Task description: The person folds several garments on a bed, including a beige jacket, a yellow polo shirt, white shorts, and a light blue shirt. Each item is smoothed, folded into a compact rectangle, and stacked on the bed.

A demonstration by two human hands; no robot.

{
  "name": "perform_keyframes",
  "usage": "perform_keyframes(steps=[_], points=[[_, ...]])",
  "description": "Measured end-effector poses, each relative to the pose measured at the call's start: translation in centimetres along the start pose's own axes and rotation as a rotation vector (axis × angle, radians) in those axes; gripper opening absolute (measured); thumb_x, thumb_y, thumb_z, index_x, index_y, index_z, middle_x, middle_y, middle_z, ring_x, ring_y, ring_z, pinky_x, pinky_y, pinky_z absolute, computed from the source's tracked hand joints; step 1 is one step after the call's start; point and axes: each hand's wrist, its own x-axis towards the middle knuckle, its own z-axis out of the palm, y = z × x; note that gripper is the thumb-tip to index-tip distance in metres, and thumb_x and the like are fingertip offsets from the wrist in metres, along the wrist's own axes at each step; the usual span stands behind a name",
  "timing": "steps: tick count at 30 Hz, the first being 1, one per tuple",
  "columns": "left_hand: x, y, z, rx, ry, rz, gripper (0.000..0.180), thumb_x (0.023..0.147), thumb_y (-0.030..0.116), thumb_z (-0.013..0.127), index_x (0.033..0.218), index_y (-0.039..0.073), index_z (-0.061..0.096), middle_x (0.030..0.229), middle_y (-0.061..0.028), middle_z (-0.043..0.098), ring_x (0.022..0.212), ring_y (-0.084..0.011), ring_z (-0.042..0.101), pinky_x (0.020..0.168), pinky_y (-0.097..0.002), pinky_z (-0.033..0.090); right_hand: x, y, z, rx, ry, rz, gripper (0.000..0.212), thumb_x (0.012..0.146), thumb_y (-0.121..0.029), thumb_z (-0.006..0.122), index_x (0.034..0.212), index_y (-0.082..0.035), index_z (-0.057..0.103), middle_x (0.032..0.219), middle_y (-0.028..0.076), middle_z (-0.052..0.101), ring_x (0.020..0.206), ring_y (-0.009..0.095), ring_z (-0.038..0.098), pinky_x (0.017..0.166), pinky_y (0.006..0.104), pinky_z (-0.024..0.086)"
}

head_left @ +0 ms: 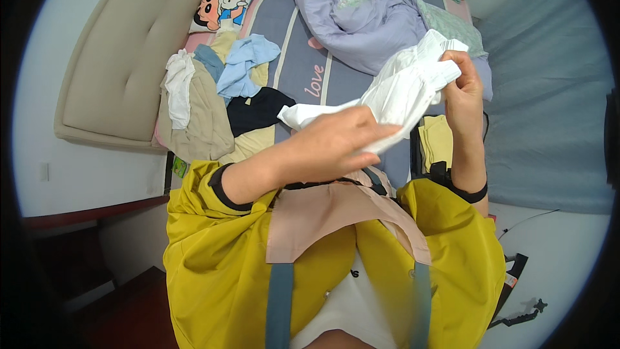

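Observation:
A thin white garment (403, 84) with gathered folds and a stiff-looking band is stretched between my hands above the bed. My right hand (464, 87) is raised at the right, pinching the garment by its banded edge. Lower and nearer to me, my left hand (332, 142) is closed on its near part, thumb and forefinger along the cloth. Part of the fabric hangs out to the left past that hand. The exact kind of garment cannot be made out.
Loose clothes lie on the bed's left: a beige garment (200, 116), a white one (179, 87), a light blue one (245, 68) and a black one (258, 111). Beyond are a lavender quilt (349, 19) and a cartoon pillow (226, 6). Yellow folded cloth (436, 142) sits at right, by the grey curtain (549, 103).

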Motion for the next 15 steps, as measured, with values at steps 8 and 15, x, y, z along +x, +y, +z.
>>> perform_keyframes(steps=[8, 15], points=[[-0.6, -0.3, 2.4, -0.011, -0.166, 0.055, 0.03, 0.076, 0.012, 0.064, 0.105, 0.011, 0.059, 0.082, -0.0067, 0.056, 0.074, -0.0229, 0.057, 0.062, -0.0322, 0.047, -0.2, 1.1, -0.4, 0.305, -0.025, -0.034, 0.013, 0.085, 0.002, 0.05, 0.096, -0.005, 0.049, 0.085, -0.002, 0.046, 0.077, 0.006, 0.046, 0.067, 0.0187, 0.04], [0.5, -1.6, 2.1, -0.12, 0.111, -0.137, 0.013, 0.077, 0.009, 0.063, 0.089, 0.004, 0.062, 0.081, -0.0081, 0.059, 0.075, -0.0228, 0.059, 0.065, -0.0308, 0.047, -0.3, 0.6, 0.4, 0.31, -0.01, -0.041, 0.015, 0.083, 0.004, 0.051, 0.097, -0.004, 0.051, 0.088, -0.002, 0.052, 0.078, 0.005, 0.05, 0.066, 0.0186, 0.042]])
